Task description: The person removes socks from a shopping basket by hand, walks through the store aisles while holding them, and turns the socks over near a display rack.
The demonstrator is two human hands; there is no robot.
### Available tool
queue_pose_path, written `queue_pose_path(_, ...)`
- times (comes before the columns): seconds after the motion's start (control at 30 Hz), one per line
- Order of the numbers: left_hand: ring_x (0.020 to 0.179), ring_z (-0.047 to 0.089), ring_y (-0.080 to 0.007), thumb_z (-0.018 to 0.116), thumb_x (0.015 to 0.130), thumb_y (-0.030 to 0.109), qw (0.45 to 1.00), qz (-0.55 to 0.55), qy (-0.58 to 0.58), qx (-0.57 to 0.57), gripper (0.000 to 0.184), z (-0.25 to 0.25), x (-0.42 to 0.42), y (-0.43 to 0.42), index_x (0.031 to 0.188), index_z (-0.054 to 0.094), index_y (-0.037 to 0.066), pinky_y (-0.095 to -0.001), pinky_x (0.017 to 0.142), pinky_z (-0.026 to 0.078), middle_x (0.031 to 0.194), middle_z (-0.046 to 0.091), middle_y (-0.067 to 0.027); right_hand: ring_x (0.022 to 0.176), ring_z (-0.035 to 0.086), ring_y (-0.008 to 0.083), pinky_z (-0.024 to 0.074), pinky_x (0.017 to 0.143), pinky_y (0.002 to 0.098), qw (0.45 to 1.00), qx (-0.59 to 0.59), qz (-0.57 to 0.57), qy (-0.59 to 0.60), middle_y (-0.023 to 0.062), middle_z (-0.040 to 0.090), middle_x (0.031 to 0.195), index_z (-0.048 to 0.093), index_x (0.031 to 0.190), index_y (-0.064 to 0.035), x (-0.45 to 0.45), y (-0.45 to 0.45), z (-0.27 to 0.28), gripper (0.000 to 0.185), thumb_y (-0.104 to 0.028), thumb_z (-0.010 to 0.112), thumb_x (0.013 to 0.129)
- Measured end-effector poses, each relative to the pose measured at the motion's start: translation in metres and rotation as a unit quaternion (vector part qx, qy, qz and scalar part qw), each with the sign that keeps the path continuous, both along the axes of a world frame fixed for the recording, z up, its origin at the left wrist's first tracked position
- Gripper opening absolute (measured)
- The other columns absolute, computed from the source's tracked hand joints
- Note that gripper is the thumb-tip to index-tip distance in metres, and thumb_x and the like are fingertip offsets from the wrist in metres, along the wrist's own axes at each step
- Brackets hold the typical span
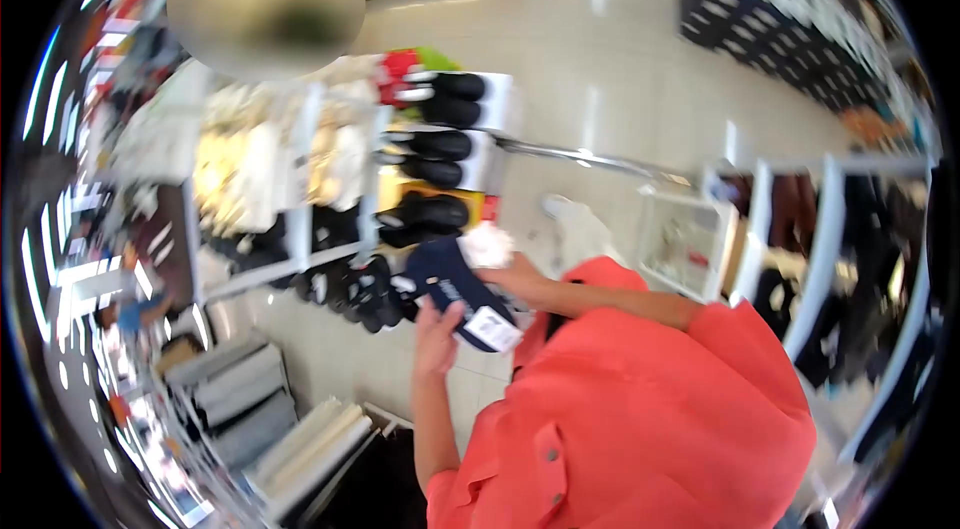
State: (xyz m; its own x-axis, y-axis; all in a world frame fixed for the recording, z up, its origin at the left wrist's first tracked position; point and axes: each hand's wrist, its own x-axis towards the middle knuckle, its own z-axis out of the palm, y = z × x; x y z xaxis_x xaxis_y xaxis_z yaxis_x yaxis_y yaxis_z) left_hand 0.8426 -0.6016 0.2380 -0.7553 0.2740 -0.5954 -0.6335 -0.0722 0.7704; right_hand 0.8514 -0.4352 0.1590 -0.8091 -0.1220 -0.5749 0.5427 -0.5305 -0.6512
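My left hand (437,334) is closed around the lower edge of a navy blue fabric item (440,269), with the thumb over its front. Small pale lettering runs across the item, and a white label (492,329) sits at its lower end. My right hand (515,279) grips the opposite side, its fingers partly hidden. A white fluffy tuft (487,245) shows at the item's upper edge; whether it is attached is unclear. Just beyond the item stand black shoes (425,214) at a shelf's end.
Shelving with pale goods (240,164) stretches away at the left. A metal rail (590,158) crosses near the shoe display. Hanging dark clothes (850,279) fill a rack at the right, near a white glass-fronted case (685,241). Another person (140,314) is at the far left.
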Motion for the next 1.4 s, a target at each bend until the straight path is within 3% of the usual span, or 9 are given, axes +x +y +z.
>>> queue_pose_path(0.03,0.104,0.055,-0.0166,0.056,0.085,-0.003,1.000,0.013,-0.001,-0.009,0.051,0.004,0.001,0.002,0.132,0.037,0.005,-0.0307,0.091,0.044,0.116,0.055,-0.0065,0.085,0.062,0.0159,0.0496,0.075,0.0294,1.000,0.004,-0.021,0.007,0.0088,0.065,0.098,0.059,0.109,0.0029,0.000,0.002,0.004,0.039,-0.013,0.068,0.075)
queue_pose_path(0.07,0.104,0.054,-0.0169,0.056,0.085,-0.003,1.000,0.023,-0.004,-0.010,0.052,0.005,0.002,0.006,0.132,0.036,0.005,-0.0312,0.091,0.044,0.117,0.054,-0.0067,0.083,0.063,0.0163,0.0502,0.073,0.0293,0.999,-0.026,-0.038,0.013,0.0099,0.065,0.097,0.059,0.109,0.0044,-0.001,0.002,0.006,0.039,-0.012,0.067,0.075)
queue_pose_path(0.27,0.109,0.054,-0.0191,0.064,0.077,-0.007,0.999,0.041,0.017,-0.004,0.070,0.015,0.003,0.009,0.136,0.030,0.006,-0.0336,0.094,0.044,0.119,0.053,-0.0069,0.090,0.061,0.0171,0.0484,0.077,0.0291,0.998,0.043,0.051,0.003,0.0104,0.064,0.102,0.057,0.113,0.0053,-0.021,0.012,0.017,0.041,-0.013,0.067,0.077)
queue_pose_path(0.5,0.107,0.056,-0.0187,0.065,0.076,-0.007,0.992,0.090,0.017,0.091,0.066,0.014,-0.014,0.012,0.133,0.034,0.006,-0.0331,0.092,0.046,0.117,0.054,-0.0063,0.086,0.060,0.0163,0.0472,0.076,0.0285,0.996,0.026,0.085,0.004,0.0087,0.064,0.100,0.058,0.111,0.0037,-0.048,0.021,0.025,0.038,-0.013,0.066,0.078)
queue_pose_path(0.67,0.104,0.058,-0.0185,0.066,0.076,-0.006,0.996,0.073,0.025,0.049,0.064,0.005,-0.041,0.020,0.132,0.036,0.005,-0.0324,0.088,0.049,0.115,0.056,-0.0063,0.085,0.060,0.0157,0.0474,0.074,0.0282,0.994,0.053,0.097,0.006,0.0076,0.064,0.099,0.059,0.111,0.0034,-0.070,0.031,0.016,0.038,-0.013,0.066,0.078)
queue_pose_path(0.9,0.106,0.053,-0.0167,0.062,0.080,-0.003,0.995,0.090,0.049,0.020,0.058,-0.006,-0.068,0.022,0.133,0.037,0.002,-0.0301,0.094,0.041,0.117,0.054,-0.0064,0.083,0.061,0.0167,0.0485,0.071,0.0306,0.994,0.030,0.101,-0.033,0.0088,0.065,0.095,0.061,0.106,0.0029,-0.107,0.041,0.006,0.038,-0.016,0.072,0.075)
queue_pose_path(1.07,0.103,0.055,-0.0153,0.059,0.081,-0.006,0.989,0.132,0.043,0.054,0.057,0.002,-0.078,0.025,0.133,0.037,0.002,-0.0279,0.090,0.042,0.115,0.056,-0.0060,0.088,0.062,0.0189,0.0495,0.077,0.0304,0.991,-0.048,0.125,-0.030,0.0103,0.064,0.102,0.057,0.113,0.0031,-0.123,0.040,0.000,0.046,-0.018,0.071,0.075)
queue_pose_path(1.17,0.102,0.055,-0.0155,0.060,0.080,-0.006,0.988,0.138,0.032,0.066,0.058,0.003,-0.081,0.029,0.133,0.037,0.003,-0.0285,0.090,0.043,0.114,0.056,-0.0060,0.086,0.059,0.0175,0.0466,0.075,0.0285,0.984,0.050,0.170,-0.005,0.0097,0.063,0.098,0.056,0.113,0.0041,-0.130,0.036,-0.010,0.050,-0.024,0.068,0.073)
queue_pose_path(1.4,0.106,0.053,-0.0154,0.063,0.079,-0.005,0.989,0.131,0.062,0.031,0.061,0.008,-0.071,0.022,0.134,0.035,0.001,-0.0294,0.093,0.042,0.117,0.053,-0.0064,0.084,0.058,0.0141,0.0462,0.072,0.0278,0.980,0.035,0.193,-0.018,0.0061,0.062,0.096,0.056,0.112,0.0027,-0.134,0.022,-0.004,0.041,-0.018,0.064,0.077)
